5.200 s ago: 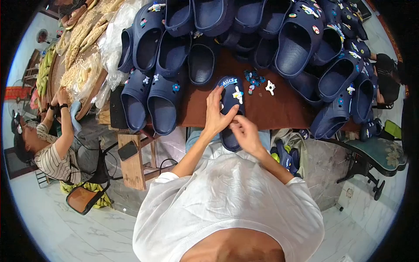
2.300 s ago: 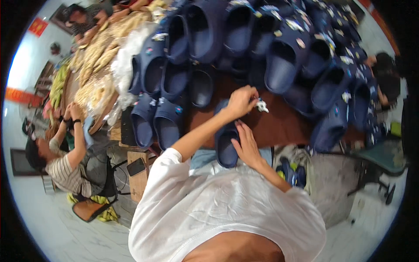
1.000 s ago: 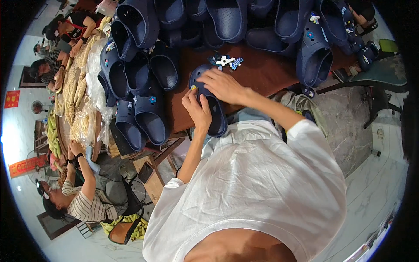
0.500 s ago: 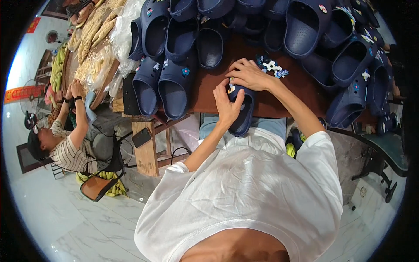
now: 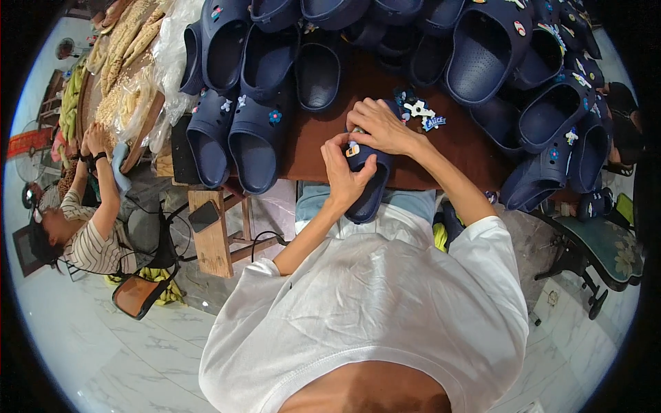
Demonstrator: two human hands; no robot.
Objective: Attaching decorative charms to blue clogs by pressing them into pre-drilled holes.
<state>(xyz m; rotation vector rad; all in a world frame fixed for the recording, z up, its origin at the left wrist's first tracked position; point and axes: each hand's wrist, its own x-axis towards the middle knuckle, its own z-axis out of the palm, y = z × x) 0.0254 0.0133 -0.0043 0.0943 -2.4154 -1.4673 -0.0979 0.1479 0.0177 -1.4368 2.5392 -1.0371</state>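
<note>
A navy foam clog (image 5: 370, 198) sits at the near edge of the brown-topped table, its heel pointing toward me. My left hand (image 5: 346, 173) grips its left side, thumb across the upper and fingertips by a small light-coloured charm (image 5: 354, 149). Over the toe end, my right hand (image 5: 383, 129) is curled, its fingertips meeting those of the left near the charms. What lies under the right palm is hidden. Just right of that hand are loose shoe charms (image 5: 419, 110), white, black and blue. A pair of clogs with flower charms (image 5: 255, 148) stands to the left.
Many navy clogs (image 5: 485, 58) are piled along the back and right of the table (image 5: 317, 151). At the left, a person (image 5: 103, 199) in a striped shirt works by a tray of corn kernels (image 5: 113, 110). A phone (image 5: 204, 216) rests on a wooden stool (image 5: 212, 248).
The whole scene has shifted slightly left in the picture. Both hands stay on the clog, with the right fingers drawn a little closer to the left fingertips.
</note>
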